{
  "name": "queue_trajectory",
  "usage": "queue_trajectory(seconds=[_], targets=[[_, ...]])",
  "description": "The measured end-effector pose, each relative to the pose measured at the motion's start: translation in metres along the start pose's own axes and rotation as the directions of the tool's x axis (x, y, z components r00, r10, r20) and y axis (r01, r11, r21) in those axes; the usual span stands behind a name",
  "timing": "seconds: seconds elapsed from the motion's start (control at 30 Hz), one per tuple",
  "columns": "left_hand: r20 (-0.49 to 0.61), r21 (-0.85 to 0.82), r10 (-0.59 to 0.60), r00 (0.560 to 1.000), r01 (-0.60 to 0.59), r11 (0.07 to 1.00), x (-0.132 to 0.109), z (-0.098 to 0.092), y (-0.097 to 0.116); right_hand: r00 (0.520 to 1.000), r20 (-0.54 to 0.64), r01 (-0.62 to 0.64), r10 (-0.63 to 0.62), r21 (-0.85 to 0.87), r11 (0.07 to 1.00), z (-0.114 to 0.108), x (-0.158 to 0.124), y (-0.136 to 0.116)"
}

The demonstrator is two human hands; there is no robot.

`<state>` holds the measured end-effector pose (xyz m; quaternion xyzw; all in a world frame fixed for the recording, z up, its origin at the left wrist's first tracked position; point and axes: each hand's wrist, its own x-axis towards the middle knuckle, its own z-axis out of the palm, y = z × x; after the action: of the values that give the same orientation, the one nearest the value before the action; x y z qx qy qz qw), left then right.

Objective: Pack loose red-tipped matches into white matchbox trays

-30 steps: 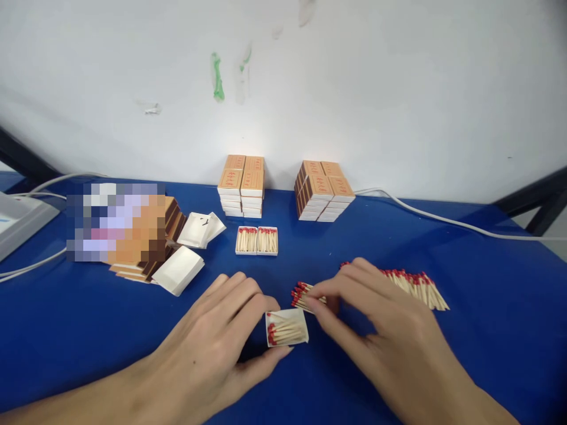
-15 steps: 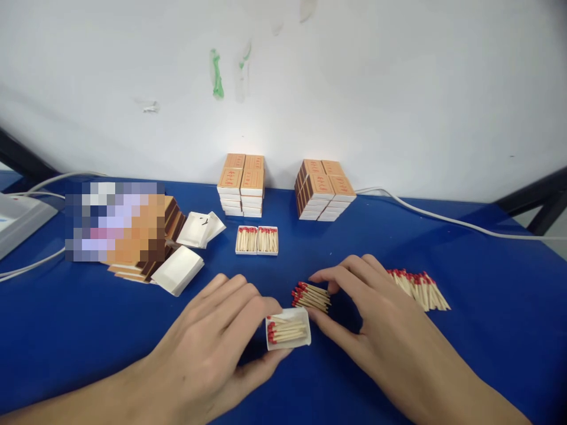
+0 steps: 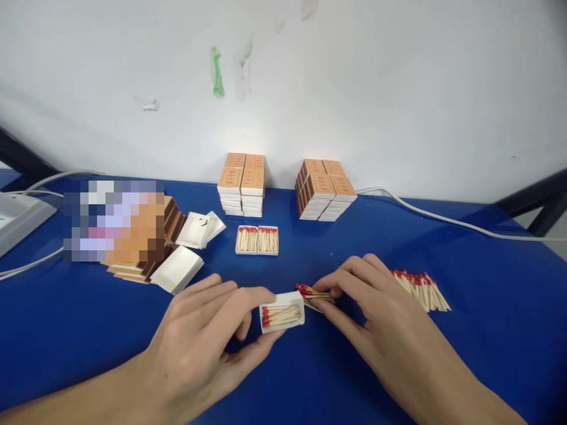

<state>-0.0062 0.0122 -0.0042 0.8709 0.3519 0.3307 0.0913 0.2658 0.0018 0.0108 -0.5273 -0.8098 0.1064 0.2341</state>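
Blue table (image 3: 487, 342) below: left hand (image 3: 199, 348) pinches a part-filled tray (image 3: 282, 311) between thumb and fingers. Just right of the tray, right hand (image 3: 381, 330) nips a match bundle (image 3: 315, 293). Red heads should probably match the tray's, tray level. Loose matches (image 3: 420, 289) lie farther right.

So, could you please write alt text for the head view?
The left hand holds a white tray of matches and the right hand pinches a bundle of matches beside it, over a blue table. A pile of loose matches lies to the right; two filled trays and stacked matchboxes stand behind.
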Motion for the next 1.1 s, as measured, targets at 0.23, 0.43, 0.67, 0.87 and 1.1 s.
queue_trajectory(seconds=[0.23, 0.43, 0.67, 0.87, 1.1], targets=[[0.078, -0.041, 0.015, 0.997, -0.012, 0.999, 0.0, -0.002, 0.0, 1.0, -0.027, -0.015, 0.016, 0.038, 0.999, -0.002, 0.002, 0.002], [0.129, -0.055, 0.029, 0.991, -0.022, 0.998, 0.0, -0.001, -0.002, 0.999, -0.013, -0.052, 0.052, 0.007, 0.999, -0.002, 0.001, 0.003], [0.185, -0.065, 0.041, 0.982, -0.029, 0.997, -0.002, 0.001, -0.001, 0.994, -0.104, -0.024, 0.026, 0.017, 1.0, -0.014, 0.004, -0.005], [0.226, -0.094, 0.049, 0.973, -0.029, 0.995, 0.0, -0.001, 0.0, 0.996, -0.055, 0.09, -0.076, 0.357, 0.93, -0.013, 0.002, -0.031], [0.226, -0.112, 0.048, 0.973, -0.023, 0.993, 0.002, -0.001, 0.0, 0.984, -0.054, 0.177, -0.168, 0.356, 0.918, 0.013, -0.001, -0.029]])
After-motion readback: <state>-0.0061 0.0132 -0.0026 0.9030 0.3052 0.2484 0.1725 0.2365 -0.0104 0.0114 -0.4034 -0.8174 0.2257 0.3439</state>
